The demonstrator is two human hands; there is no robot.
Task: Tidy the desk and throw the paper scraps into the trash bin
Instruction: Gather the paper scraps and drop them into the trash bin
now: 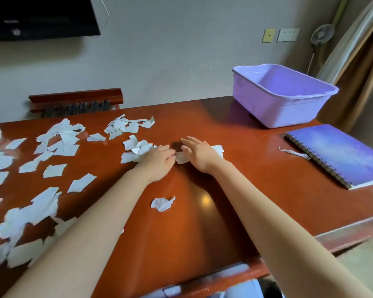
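Torn white paper scraps point(58, 143) lie scattered over the left half of the red-brown desk point(235, 190). My left hand point(158, 160) rests flat on a small heap of scraps point(138, 148) at the desk's middle. My right hand point(199, 152) lies flat beside it, fingers straight, pressing on a scrap point(219, 150) that shows under the palm and between the two hands. One crumpled scrap point(162, 203) lies alone nearer to me. The lilac plastic bin point(282, 93) stands empty at the back right of the desk.
A blue-purple spiral notebook point(340, 153) lies at the right edge with a thin paper strip point(294, 152) beside it. A wooden rack point(75, 102) stands behind the desk by the wall. A curtain point(362, 61) hangs at the right.
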